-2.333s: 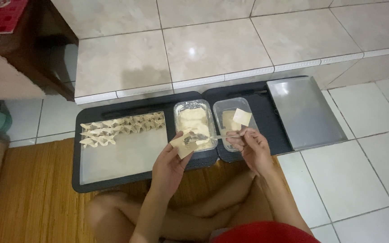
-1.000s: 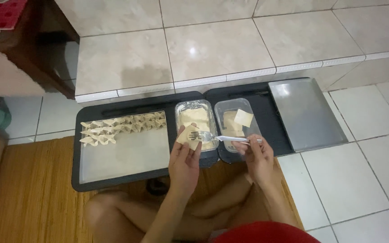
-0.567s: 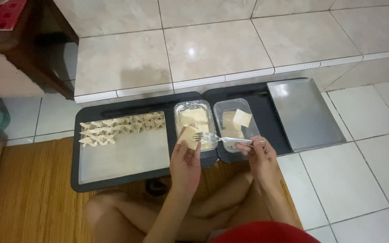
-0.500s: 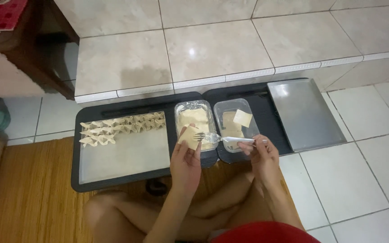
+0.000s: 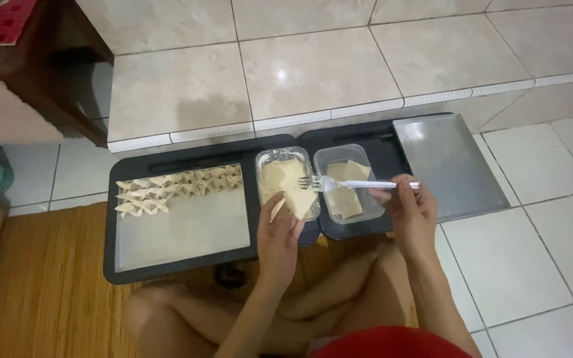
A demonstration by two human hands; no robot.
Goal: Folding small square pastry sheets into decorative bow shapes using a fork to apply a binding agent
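Head view looks down on a person sitting cross-legged on the floor. Their left hand point(image 5: 280, 235) is closed on a pale square dough wrapper point(image 5: 293, 197), pinching it at its lower edge so that it stands tilted over the near rim of the left clear container point(image 5: 264, 159). Their right hand point(image 5: 411, 213) grips the handle end of a clear plastic fork point(image 5: 353, 184), held level, with its tines pointing left and ending just above the gap between the two containers, close to the wrapper's upper corner.

That left container holds a pale filling. Beside it, touching or nearly so, the right clear container point(image 5: 366, 212) holds a stack of flat wrappers point(image 5: 345, 199); the fork's handle crosses over it. Both containers stand on a black tray point(image 5: 386, 149).

Left of them lies a second black tray point(image 5: 180, 268) lined with a pale sheet, and along its far edge sit rows of folded dumplings point(image 5: 180, 185). To the right, a bare metal baking sheet point(image 5: 445, 166) rests partly on the black tray and partly on the white floor tiles. Behind the trays runs a tiled step point(image 5: 313, 73), with dark wooden furniture point(image 5: 54, 73) at the far left. A woven yellow mat point(image 5: 41, 292) covers the floor under the person's knees.
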